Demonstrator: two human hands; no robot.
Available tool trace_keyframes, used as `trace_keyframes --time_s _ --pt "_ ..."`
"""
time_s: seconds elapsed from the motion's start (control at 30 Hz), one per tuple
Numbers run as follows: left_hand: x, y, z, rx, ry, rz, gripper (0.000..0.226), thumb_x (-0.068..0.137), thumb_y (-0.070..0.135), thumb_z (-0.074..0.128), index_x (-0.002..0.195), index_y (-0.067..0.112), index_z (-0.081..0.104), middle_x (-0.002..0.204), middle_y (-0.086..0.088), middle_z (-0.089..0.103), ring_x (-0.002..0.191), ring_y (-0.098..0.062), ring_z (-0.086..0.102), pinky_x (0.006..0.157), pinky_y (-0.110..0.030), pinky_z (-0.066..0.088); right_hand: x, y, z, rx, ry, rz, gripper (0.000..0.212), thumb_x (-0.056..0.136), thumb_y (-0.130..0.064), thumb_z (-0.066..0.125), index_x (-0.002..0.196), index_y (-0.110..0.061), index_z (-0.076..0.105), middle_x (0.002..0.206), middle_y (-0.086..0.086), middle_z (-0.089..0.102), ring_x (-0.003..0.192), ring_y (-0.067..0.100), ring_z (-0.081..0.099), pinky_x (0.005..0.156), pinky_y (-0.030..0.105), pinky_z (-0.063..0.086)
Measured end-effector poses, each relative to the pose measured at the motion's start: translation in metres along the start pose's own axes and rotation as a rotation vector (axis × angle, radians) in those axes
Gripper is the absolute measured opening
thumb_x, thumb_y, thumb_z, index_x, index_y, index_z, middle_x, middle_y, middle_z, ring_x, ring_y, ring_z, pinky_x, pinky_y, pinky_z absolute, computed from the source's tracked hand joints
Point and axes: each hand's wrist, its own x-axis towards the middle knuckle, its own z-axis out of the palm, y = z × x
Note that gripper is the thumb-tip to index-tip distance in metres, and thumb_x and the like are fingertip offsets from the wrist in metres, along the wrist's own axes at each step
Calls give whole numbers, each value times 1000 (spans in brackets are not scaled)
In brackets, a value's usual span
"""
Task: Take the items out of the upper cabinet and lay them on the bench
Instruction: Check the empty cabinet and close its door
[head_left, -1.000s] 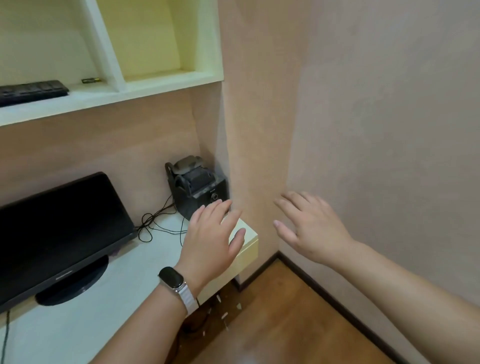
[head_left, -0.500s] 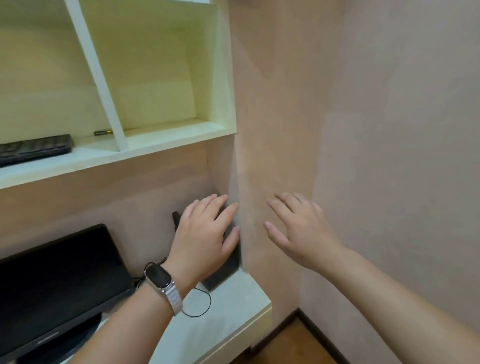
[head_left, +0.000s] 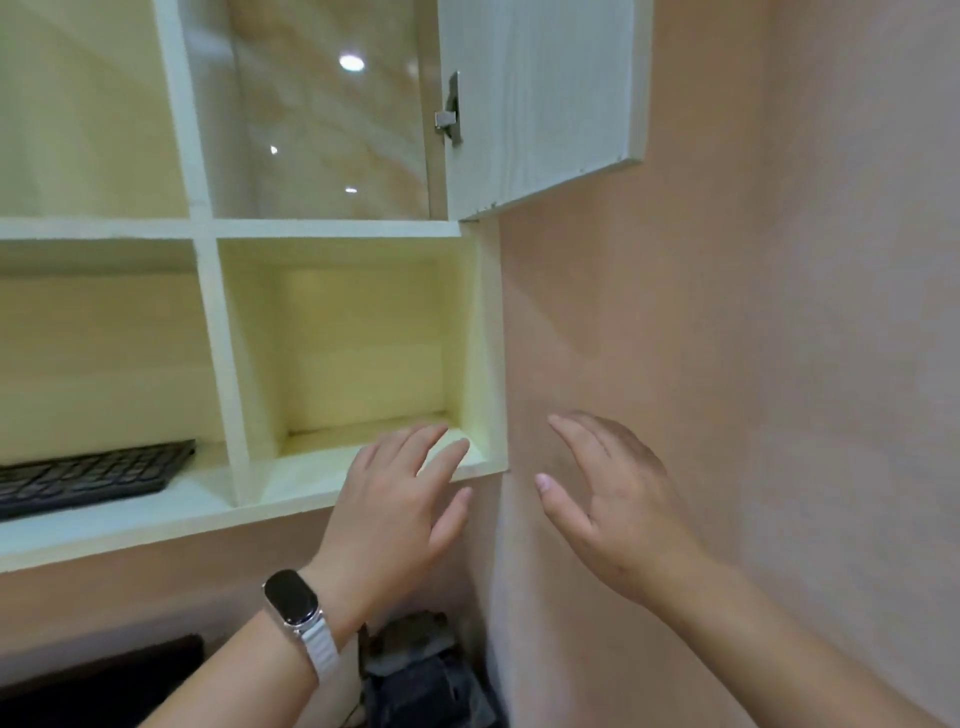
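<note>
Our left hand (head_left: 400, 499) and right hand (head_left: 608, 499) hover open and empty beneath the upper cabinet (head_left: 322, 130); we should grasp its handle (head_left: 451, 109) squarely.

At the wrist behind the left grip (head_left: 395, 509), a slim band (head_left: 292, 597) with a dark, glossy oblong screen is worn, fastened by a white strap (head_left: 321, 652) seemingly made of links.
</note>
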Motion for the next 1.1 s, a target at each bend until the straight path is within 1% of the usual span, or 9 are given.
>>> trace_keyframes --time_s 0.17,0.23,0.33,0.43,0.6,0.77,0.93,1.03,1.1 --pt "54 -31 -18 69 125 22 44 87 40 52 122 16 64 126 -7 61 115 -29 55 92 -40 38 59 2 -12 213 111 14 73 85 -58 39 142 -12 44 141 4 51 126 10 36 99 12 22" --pt "75 -43 -26 97 165 36 44 88 40 52 123 16 64 128 -8 61 117 -29 54 96 -42 39 81 1 -17 362 141 68 80 81 -64 38 147 -19 33 147 -4 42 133 4 33 106 16 22" --pt "104 -63 -37 142 208 65 45 88 39 53 123 14 65 130 -11 60 120 -32 55 99 -47 42 110 1 -22 614 257 99 80 80 -62 45 148 -25 26 145 -11 41 133 -2 37 110 27 32" --pt "127 -87 -47 223 218 109 47 87 39 52 124 12 65 134 -14 58 123 -34 54 101 -49 40 131 -4 -25 767 343 46 77 81 -56 51 147 -25 26 141 -15 42 129 -5 40 107 25 36" --pt "131 -120 -54 320 214 145 52 87 40 49 129 12 62 144 -14 50 134 -31 44 108 -51 33 150 -16 -29 927 432 -103 53 80 -44 56 128 -50 33 133 -18 45 130 6 43 108 42 38" --pt "123 -145 -59 453 199 223 53 87 40 46 130 13 62 148 -14 45 137 -31 41 109 -54 31 163 -23 -24 945 417 -230 58 79 -36 57 125 -61 32 136 -14 45 132 11 43 109 42 36" --pt "119 -161 -65 501 187 281 53 88 40 48 132 13 60 151 -13 41 139 -31 39 110 -54 32 174 -33 -16 926 420 -310 62 78 -30 57 128 -55 31 136 -8 44 133 16 43 110 40 35" --pt "119 -161 -63 519 208 291 53 88 39 50 132 12 61 151 -15 41 139 -32 39 110 -54 33 182 -41 -7 819 410 -396 60 81 -24 55 133 -38 28 136 -11 43 133 13 42 110 32 34" --pt "119 -161 -62 514 222 288 52 88 39 50 131 11 61 150 -15 42 139 -32 39 110 -53 32 189 -46 2 671 399 -414 60 84 -27 55 139 -20 31 142 -1 40 135 19 39 112 39 33"
